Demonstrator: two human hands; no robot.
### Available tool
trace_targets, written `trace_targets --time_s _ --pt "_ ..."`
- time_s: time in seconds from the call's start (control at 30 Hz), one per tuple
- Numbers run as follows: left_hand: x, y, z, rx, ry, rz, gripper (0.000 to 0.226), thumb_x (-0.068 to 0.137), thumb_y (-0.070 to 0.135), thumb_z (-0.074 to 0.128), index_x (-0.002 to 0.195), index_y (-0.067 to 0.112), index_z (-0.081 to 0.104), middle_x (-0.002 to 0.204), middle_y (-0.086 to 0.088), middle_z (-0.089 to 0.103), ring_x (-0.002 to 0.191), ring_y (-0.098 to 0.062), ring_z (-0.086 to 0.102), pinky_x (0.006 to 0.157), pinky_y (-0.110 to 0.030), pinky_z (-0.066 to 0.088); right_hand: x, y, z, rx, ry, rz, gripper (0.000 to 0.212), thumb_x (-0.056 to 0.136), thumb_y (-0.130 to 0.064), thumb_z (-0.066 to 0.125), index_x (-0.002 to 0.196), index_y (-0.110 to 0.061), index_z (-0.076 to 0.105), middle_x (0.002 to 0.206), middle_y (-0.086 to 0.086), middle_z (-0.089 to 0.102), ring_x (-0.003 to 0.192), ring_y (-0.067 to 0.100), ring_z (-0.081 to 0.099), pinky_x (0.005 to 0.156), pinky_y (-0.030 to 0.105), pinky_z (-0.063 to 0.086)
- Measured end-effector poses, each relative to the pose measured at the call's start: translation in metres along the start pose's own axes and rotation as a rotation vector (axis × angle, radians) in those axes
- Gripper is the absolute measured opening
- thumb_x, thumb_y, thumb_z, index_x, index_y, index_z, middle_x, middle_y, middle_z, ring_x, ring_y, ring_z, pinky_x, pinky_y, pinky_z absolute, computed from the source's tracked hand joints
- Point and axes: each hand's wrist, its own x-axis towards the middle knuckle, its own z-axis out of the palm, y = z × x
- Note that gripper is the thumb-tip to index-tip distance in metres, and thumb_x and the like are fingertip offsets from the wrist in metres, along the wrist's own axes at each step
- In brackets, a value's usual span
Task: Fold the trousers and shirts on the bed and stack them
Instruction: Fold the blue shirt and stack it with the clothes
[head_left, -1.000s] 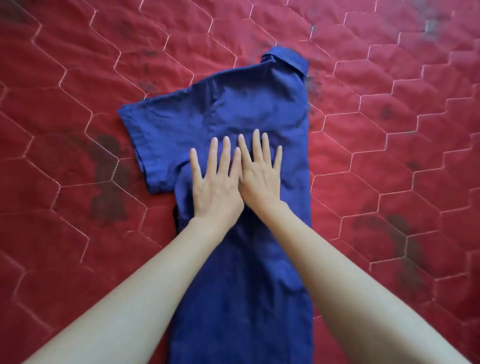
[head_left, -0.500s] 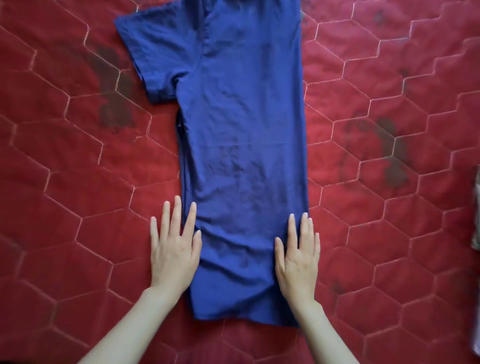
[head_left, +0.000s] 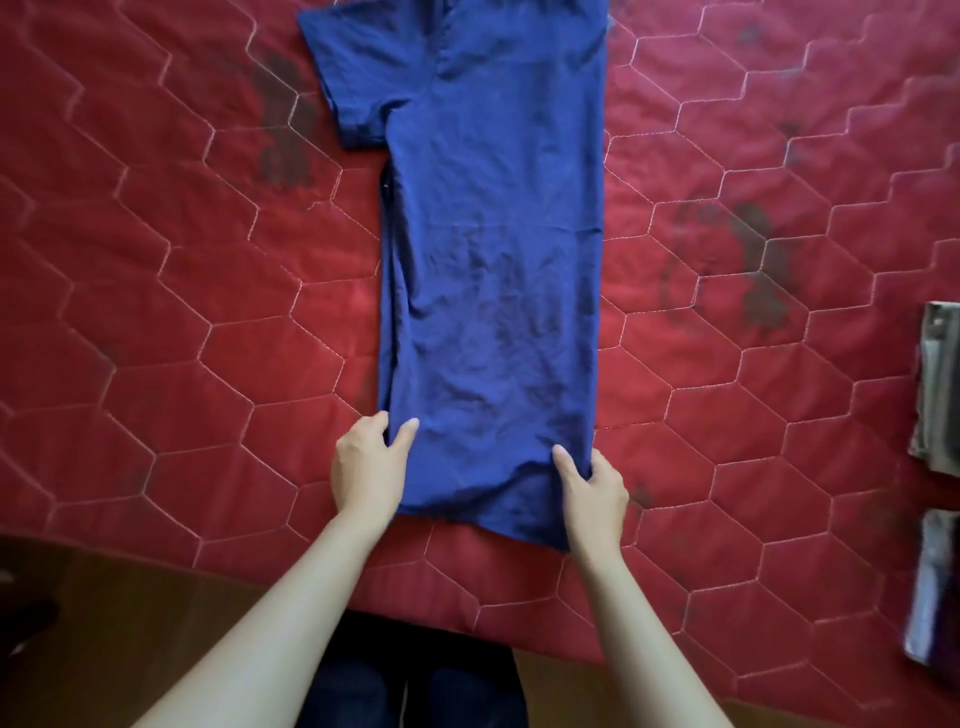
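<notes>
Head view.

Shirt (head_left: 493, 291): blue, lying flat on the red quilt (head_left: 156, 364), already folded lengthwise into a long strip; one sleeve sticks out at its far left; the hem lies nearest the quilt's front edge.

Left hand (head_left: 370, 465): at the shirt's near left edge, thumb on top of the cloth, fingers tucked under; it pinches that edge.

Right hand (head_left: 592, 488): at the shirt's near right edge, thumb on top, fingers curled round the edge; it grips the cloth.

Folded pieces (head_left: 937, 389): at the frame's right edge, well right of the shirt; blurred, kind unclear.

Step in hand, as judged: lift the hem and carry it up toward the collar. To do it well: raise both corners level, keep the cloth taut between the hands, lay the hem square on the side edges, and tuck the loose sleeve in.
</notes>
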Motion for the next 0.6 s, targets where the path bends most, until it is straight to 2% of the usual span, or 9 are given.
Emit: trace_targets --time_s 0.07,0.1,0.17,0.2,0.3,0.37,0.43,0.53,0.6 --pt "-0.005 0.000 -0.011 -0.198 -0.043 -0.029 0.041 0.088 0.031 0.068 0.066 0.000 0.051 0.060 -0.012 0.051 0.062 -0.024 0.044 0.058 -0.036 0.030 -0.003 -0.010 -0.016 0.004 -0.021 -0.054 0.037 0.089 -0.030 0.066 0.063 -0.013 0.046 0.058 -0.008 0.046 0.061 0.017 0.041 0.056 0.029 0.033" --pt "-0.006 0.002 -0.021 -0.324 -0.056 -0.032 0.038 0.087 0.029 0.070 0.063 0.005 0.054 0.054 -0.001 0.049 0.059 -0.015 0.040 0.055 -0.030 0.031 -0.004 -0.018 -0.026 0.029 -0.024 -0.105 0.041 0.088 -0.031 0.067 0.062 -0.012 0.041 0.056 -0.010 0.038 0.059 0.014 0.035 0.053 0.028 0.029" --pt "-0.011 0.005 -0.042 -0.542 -0.070 -0.031 0.028 0.085 0.026 0.072 0.067 0.008 0.061 0.059 0.013 0.056 0.059 -0.004 0.044 0.055 -0.021 0.035 -0.008 -0.031 -0.042 0.128 -0.030 -0.213 0.045 0.085 -0.037 0.068 0.063 -0.008 0.041 0.055 -0.013 0.035 0.056 0.009 0.031 0.051 0.026 0.028" --pt "-0.014 0.003 -0.049 -0.613 -0.087 -0.044 0.026 0.085 0.024 0.072 0.074 0.003 0.064 0.068 0.008 0.061 0.063 -0.004 0.049 0.059 -0.021 0.040 -0.011 -0.033 -0.048 0.160 -0.034 -0.252 0.044 0.084 -0.039 0.067 0.065 -0.007 0.044 0.055 -0.014 0.036 0.056 0.007 0.031 0.051 0.024 0.029" --pt "-0.028 -0.008 -0.054 -0.633 -0.184 -0.113 0.026 0.087 0.018 0.071 0.087 -0.008 0.065 0.082 -0.009 0.066 0.076 -0.017 0.057 0.069 -0.033 0.046 -0.024 -0.023 -0.053 0.114 -0.092 -0.221 0.038 0.085 -0.032 0.069 0.063 -0.009 0.048 0.053 -0.014 0.042 0.056 0.007 0.034 0.054 0.028 0.032" --pt "-0.035 -0.014 -0.050 -0.603 -0.225 -0.178 0.018 0.088 0.012 0.068 0.082 -0.005 0.066 0.077 -0.007 0.068 0.074 -0.017 0.058 0.067 -0.031 0.048 -0.028 -0.010 -0.049 0.050 -0.166 -0.101 0.028 0.086 -0.022 0.069 0.064 -0.009 0.056 0.058 -0.008 0.053 0.059 0.012 0.042 0.060 0.033 0.037" --pt "-0.036 -0.018 -0.050 -0.646 -0.230 -0.210 0.011 0.088 0.010 0.068 0.078 0.005 0.068 0.070 0.003 0.071 0.067 -0.009 0.062 0.063 -0.023 0.051 -0.029 -0.002 -0.050 0.088 -0.169 -0.056 0.013 0.086 -0.022 0.069 0.076 -0.013 0.068 0.071 -0.003 0.068 0.067 0.014 0.057 0.069 0.035 0.047" --pt "-0.037 -0.026 -0.050 -0.735 -0.215 -0.206 0.005 0.087 0.011 0.069 0.082 0.011 0.071 0.075 0.005 0.075 0.066 -0.003 0.067 0.060 -0.014 0.052 -0.033 0.006 -0.055 0.166 -0.113 -0.173 0.007 0.084 -0.031 0.069 0.082 -0.025 0.070 0.077 -0.011 0.072 0.072 0.003 0.064 0.068 0.020 0.050" --pt "-0.045 -0.036 -0.042 -0.688 -0.212 -0.254 0.007 0.087 0.009 0.068 0.080 0.009 0.068 0.068 0.008 0.073 0.059 0.000 0.065 0.054 -0.012 0.050 -0.041 0.019 -0.054 0.104 -0.121 -0.131 0.006 0.086 -0.029 0.067 0.083 -0.024 0.070 0.076 -0.013 0.071 0.075 0.005 0.066 0.066 0.018 0.048"
